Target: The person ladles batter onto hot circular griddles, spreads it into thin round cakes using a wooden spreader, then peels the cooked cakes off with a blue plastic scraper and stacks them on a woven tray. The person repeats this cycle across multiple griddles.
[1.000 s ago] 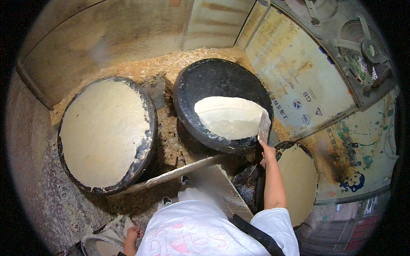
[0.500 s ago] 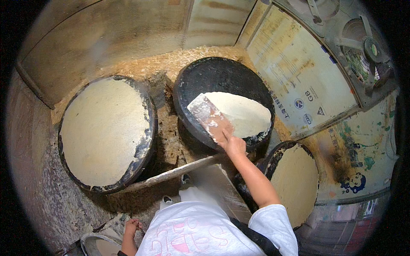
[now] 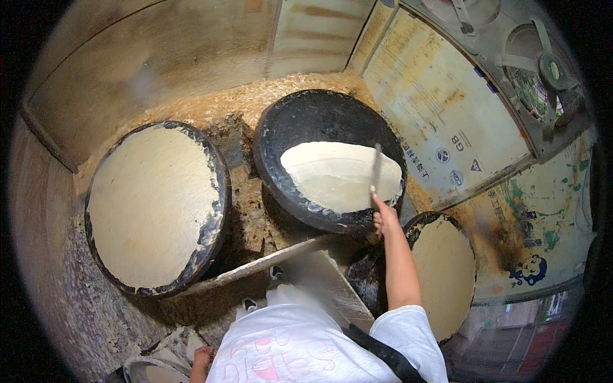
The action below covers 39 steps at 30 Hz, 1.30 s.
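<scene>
My right hand [image 3: 385, 217] grips a flat scraper [image 3: 376, 167], whose blade is turned almost edge-on. The blade stands over the right part of a pale layer of batter [image 3: 338, 179]. That batter covers the near part of a round black griddle [image 3: 319, 115]; the far part is bare and dark. Low at the left, beside my shirt, my left hand [image 3: 204, 355] has its fingers curled, and I cannot see whether anything is in them. Near it stands a bucket [image 3: 131, 369] with pale batter inside.
A second round griddle [image 3: 225, 210] at the left bears a full pale sheet [image 3: 153, 204]. At the right, a third one [image 3: 418, 223] is also coated. A narrow board [image 3: 255, 260] runs in front of me. Stained panels [image 3: 447, 96] and a fan [image 3: 543, 76] stand behind.
My right hand has swung the scraper rightward across the griddle, turning its blade from flat-looking to edge-on. The batter now reaches further left. My left hand has shifted slightly down and right.
</scene>
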Tool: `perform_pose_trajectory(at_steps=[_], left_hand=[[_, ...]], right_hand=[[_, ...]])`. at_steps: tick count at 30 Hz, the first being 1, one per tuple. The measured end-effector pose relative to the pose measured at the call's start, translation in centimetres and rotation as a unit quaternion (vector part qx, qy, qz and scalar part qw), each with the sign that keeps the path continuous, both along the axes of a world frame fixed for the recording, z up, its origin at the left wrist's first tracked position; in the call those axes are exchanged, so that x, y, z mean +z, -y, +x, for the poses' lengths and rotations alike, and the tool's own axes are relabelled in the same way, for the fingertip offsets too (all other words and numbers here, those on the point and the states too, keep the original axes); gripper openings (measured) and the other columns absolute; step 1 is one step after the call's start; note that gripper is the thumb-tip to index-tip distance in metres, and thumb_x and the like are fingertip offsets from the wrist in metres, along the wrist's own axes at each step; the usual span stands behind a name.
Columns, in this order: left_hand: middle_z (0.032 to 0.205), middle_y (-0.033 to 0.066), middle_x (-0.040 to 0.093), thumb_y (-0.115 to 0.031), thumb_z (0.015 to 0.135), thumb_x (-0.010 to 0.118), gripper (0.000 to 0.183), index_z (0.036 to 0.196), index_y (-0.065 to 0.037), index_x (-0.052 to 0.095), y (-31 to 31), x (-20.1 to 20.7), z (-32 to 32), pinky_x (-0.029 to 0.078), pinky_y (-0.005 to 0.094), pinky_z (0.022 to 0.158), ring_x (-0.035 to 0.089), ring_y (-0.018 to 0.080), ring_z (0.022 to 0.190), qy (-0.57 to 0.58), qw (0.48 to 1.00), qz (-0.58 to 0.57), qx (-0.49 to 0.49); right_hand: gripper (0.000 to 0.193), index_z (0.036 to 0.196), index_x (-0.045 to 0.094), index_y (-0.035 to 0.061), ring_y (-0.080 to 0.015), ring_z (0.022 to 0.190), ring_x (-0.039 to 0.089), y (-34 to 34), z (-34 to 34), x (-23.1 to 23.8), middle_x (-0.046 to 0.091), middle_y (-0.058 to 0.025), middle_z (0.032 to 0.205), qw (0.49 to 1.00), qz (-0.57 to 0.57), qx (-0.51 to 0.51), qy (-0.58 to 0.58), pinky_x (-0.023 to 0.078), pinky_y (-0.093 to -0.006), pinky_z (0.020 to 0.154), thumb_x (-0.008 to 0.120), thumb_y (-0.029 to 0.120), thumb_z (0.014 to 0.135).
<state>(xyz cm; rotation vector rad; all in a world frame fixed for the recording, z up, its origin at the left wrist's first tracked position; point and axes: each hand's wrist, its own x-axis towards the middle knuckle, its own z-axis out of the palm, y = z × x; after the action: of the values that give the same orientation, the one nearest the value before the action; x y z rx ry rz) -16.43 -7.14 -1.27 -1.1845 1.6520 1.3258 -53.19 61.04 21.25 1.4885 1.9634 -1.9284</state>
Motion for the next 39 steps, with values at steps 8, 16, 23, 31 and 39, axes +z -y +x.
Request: perform_pose_trajectory(at_steps=[8,16,23,31,39], left_hand=[[0.075,0.0122,0.065,-0.001,0.088,0.048,0.014,0.098,0.002,0.058,-1.3,5.4,-5.6,0.048,0.0283,0.048,0.061,0.0188,0.055,-0.095,0.994,0.037,0.025],[0.076,0.0104,0.066,0.001,0.088,0.049,0.013,0.095,-0.001,0.059,-1.5,5.1,-4.8,0.048,0.0286,0.048,0.062,0.0177,0.057,-0.076,0.992,-0.010,-0.099],[0.072,0.0093,0.065,-0.002,0.088,0.050,0.013,0.092,-0.001,0.062,0.4,-0.9,-0.2,0.049,0.0301,0.049,0.060,0.0170,0.055,0.013,1.000,-0.008,0.013],[0.074,0.0109,0.066,-0.002,0.089,0.047,0.016,0.096,0.000,0.061,-2.2,7.5,-7.4,0.049,0.0308,0.050,0.061,0.0186,0.056,-0.081,0.996,0.005,-0.029],[0.073,0.0092,0.064,-0.005,0.090,0.048,0.013,0.095,0.000,0.059,-4.0,8.8,-9.8,0.047,0.0294,0.049,0.059,0.0167,0.055,-0.082,0.996,0.006,-0.036]], right_hand=[[0.063,0.122,0.058,0.0180,-0.0305,0.083,0.065,13.4,-2.9,1.6,0.066,-0.0188,0.094,0.802,0.454,0.387,0.031,0.050,-0.0366,0.072,0.077,0.037,0.065],[0.056,0.127,0.048,0.0390,-0.0305,0.074,0.065,5.5,-3.0,1.4,0.067,-0.0141,0.083,0.696,0.606,0.319,0.216,0.051,-0.0411,0.064,0.060,0.055,0.075],[0.065,0.119,0.056,0.0068,-0.0160,0.045,0.046,-6.5,-0.5,0.0,0.053,-0.0047,0.059,0.972,0.169,-0.104,0.125,0.036,-0.0330,0.041,0.075,0.045,0.070],[0.059,0.108,0.063,0.0018,-0.0207,0.067,0.058,8.3,-6.7,0.0,0.064,-0.0132,0.081,0.977,0.070,0.196,-0.050,0.046,-0.0353,0.058,0.076,0.043,0.068],[0.065,0.129,0.050,0.0277,-0.0328,0.078,0.065,13.3,-6.3,2.6,0.067,-0.0158,0.087,0.694,0.547,0.461,0.078,0.050,-0.0426,0.070,0.070,0.047,0.071]])
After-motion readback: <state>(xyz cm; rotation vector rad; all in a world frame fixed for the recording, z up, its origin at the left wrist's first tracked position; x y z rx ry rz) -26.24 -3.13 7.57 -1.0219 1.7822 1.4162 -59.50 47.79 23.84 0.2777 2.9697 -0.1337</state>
